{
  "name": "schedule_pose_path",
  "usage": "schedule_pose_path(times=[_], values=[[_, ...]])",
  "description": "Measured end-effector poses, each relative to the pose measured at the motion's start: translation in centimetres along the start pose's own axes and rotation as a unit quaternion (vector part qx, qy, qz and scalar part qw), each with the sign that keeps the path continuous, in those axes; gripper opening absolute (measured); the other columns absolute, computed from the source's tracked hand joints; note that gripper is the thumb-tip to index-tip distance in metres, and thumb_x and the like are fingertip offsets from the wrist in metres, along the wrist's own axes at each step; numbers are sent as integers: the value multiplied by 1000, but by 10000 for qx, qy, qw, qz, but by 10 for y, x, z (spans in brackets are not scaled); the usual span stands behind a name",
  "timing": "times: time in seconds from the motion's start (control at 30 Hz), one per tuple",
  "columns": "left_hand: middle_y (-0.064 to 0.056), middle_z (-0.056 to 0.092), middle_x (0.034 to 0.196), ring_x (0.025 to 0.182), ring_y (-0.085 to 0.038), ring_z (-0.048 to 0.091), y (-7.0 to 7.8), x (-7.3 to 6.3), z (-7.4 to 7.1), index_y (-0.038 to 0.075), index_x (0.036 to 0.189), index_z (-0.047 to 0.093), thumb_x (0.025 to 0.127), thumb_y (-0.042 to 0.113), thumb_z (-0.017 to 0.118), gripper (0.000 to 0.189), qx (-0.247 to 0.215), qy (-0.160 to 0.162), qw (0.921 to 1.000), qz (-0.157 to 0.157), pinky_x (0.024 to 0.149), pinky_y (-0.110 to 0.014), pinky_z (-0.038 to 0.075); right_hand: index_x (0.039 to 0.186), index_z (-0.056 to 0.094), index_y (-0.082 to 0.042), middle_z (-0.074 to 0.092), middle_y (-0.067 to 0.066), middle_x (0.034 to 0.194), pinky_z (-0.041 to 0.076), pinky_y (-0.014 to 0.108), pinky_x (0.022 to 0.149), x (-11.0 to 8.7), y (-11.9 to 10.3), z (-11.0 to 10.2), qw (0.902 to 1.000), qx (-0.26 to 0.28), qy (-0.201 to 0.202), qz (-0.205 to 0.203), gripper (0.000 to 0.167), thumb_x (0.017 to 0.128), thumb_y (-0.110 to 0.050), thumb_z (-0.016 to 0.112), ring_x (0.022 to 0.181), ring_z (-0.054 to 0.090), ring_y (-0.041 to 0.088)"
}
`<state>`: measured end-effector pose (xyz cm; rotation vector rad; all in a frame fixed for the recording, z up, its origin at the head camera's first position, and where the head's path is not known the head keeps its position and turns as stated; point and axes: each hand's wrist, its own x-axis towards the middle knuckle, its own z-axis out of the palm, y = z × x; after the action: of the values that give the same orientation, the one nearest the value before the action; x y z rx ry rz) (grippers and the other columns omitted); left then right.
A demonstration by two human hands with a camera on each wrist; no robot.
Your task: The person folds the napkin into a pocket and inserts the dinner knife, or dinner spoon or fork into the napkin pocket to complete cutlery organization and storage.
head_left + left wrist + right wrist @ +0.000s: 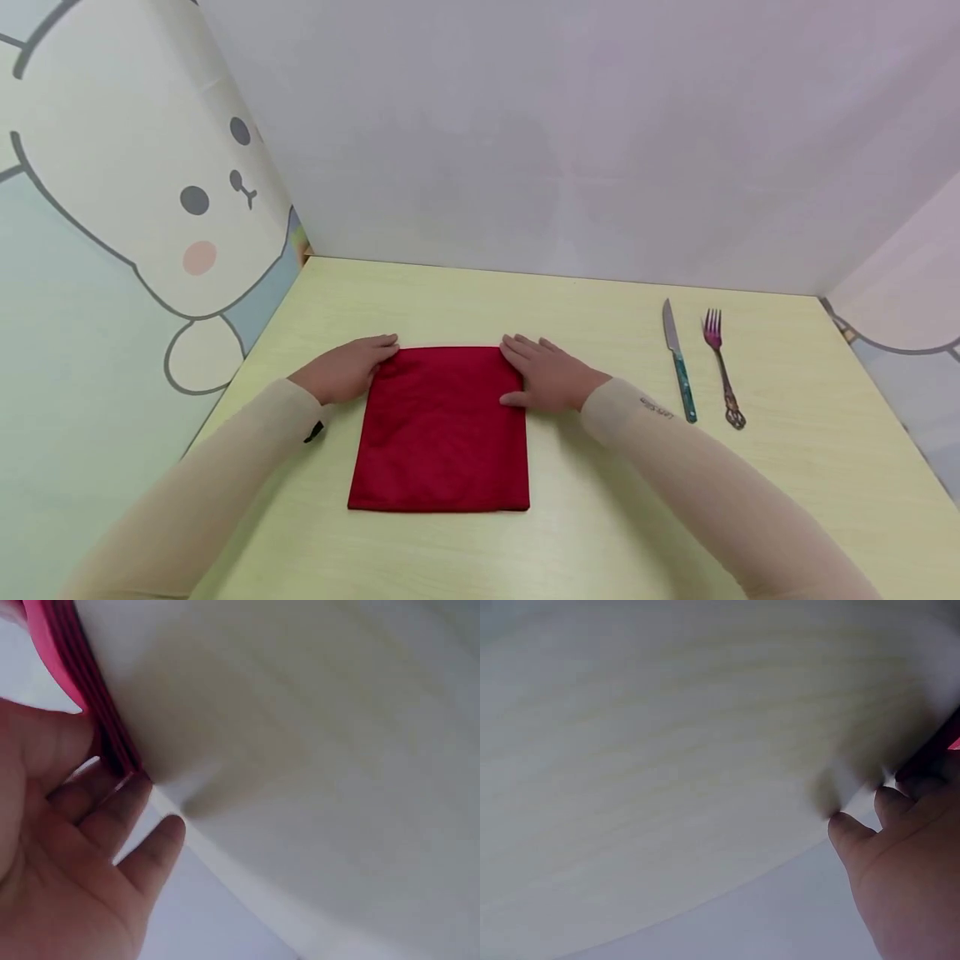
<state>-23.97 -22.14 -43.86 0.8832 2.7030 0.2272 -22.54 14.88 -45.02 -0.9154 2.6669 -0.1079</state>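
A red folded cloth [444, 433] lies flat, a rough square with several stacked layers along its edge in the left wrist view. The left hand [348, 369] is at its far left corner, with the thumb and fingertips [139, 787] touching the layered edge. Over the far right corner rests the right hand [553, 375], fingers extended and thumb reaching onto the cloth. The right wrist view shows the right hand's fingertips [844, 825] near the table, with only a sliver of the cloth at the right edge.
To the right of the cloth, a knife [678, 367] with a teal handle and a fork [722, 367] with an ornate handle lie side by side on the pale wooden table [480, 554]. A plain light wall [555, 150] stands behind the table; a cartoon-printed sheet [97, 375] hangs at the left.
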Motion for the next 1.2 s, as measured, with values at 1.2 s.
schedule_pose_path(times=[1.2], values=[[-20,10,170,155,-43,5,3,-3,-10,-1,163,18,79,31,88,114,-674,-1177,9906,-152,122,-62,9,162,36,-19,31,8,167,31,52,119,-133,-65,41,9541,-1265,631,-2641,74,105,-66,32,152,30,27]])
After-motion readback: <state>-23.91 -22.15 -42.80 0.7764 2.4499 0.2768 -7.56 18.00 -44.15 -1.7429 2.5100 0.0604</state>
